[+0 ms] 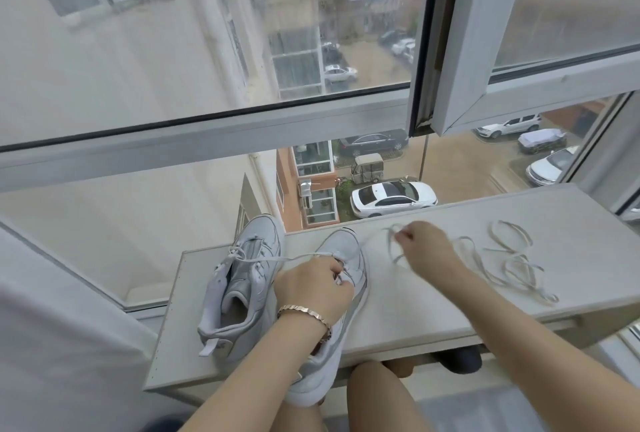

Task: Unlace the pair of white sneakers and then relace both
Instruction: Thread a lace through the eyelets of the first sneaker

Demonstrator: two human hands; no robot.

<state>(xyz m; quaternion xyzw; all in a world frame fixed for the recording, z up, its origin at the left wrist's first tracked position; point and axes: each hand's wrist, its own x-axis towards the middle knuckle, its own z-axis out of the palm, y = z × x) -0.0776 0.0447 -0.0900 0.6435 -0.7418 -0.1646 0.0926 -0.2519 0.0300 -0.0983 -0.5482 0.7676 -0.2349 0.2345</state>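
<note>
At the lower centre of the frame our left hand (311, 288) curled round a sneaker (346, 248) on the shelf (433, 303), fingers at its eyelets. Just right of it, our right hand (424, 248) pinched its lace (390, 247). The other sneaker (242, 279) stood touching it at left, and a loose lace (512, 265) lay at right.

Matt white sneakers (263, 279), flat cloth laces (509, 265).

Pale shelf (415, 310) below rainy window (207, 51)
</note>
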